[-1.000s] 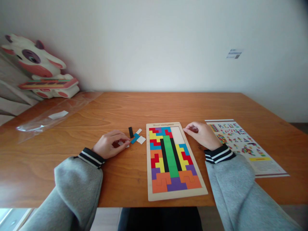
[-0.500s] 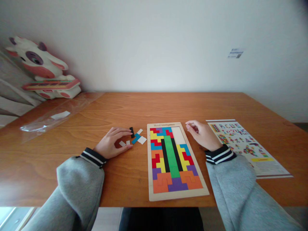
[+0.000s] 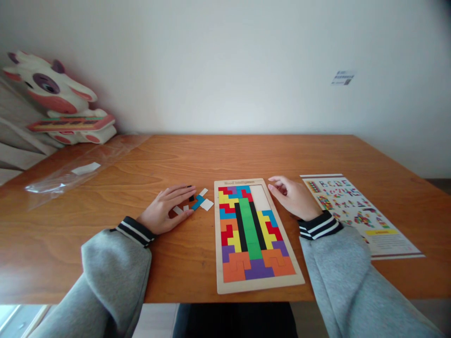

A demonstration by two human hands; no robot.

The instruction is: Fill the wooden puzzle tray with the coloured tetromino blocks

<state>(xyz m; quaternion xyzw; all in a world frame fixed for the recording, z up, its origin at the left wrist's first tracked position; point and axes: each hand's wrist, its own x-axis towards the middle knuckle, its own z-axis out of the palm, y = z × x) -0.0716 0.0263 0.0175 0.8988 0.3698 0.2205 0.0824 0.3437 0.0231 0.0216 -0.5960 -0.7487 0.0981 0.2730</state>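
Observation:
A wooden puzzle board (image 3: 219, 234) lies on the table, filled with coloured block pieces except for a bare patch at its upper right. Left of it are loose pieces: a blue one (image 3: 198, 203), a white one (image 3: 206, 204) and a black one (image 3: 191, 198). My left hand (image 3: 165, 208) rests over the black piece and small white ones, thumb and fingers apart, its fingertips covering part of the black piece. Just right of the board's upper edge, my right hand (image 3: 294, 197) lies on its side with curled fingers; whether anything is inside them is hidden.
A printed pattern sheet (image 3: 380, 239) lies at the right, partly under the right forearm. At the back left stand a cow-shaped toy keyboard (image 3: 70, 124) and, in front of it, a clear plastic bag (image 3: 49, 188). The wall rises behind the table (image 3: 218, 155).
My left fingers have shifted slightly right and up, now covering more of the black piece. The right hand keeps its pose. The whole view has shifted a little.

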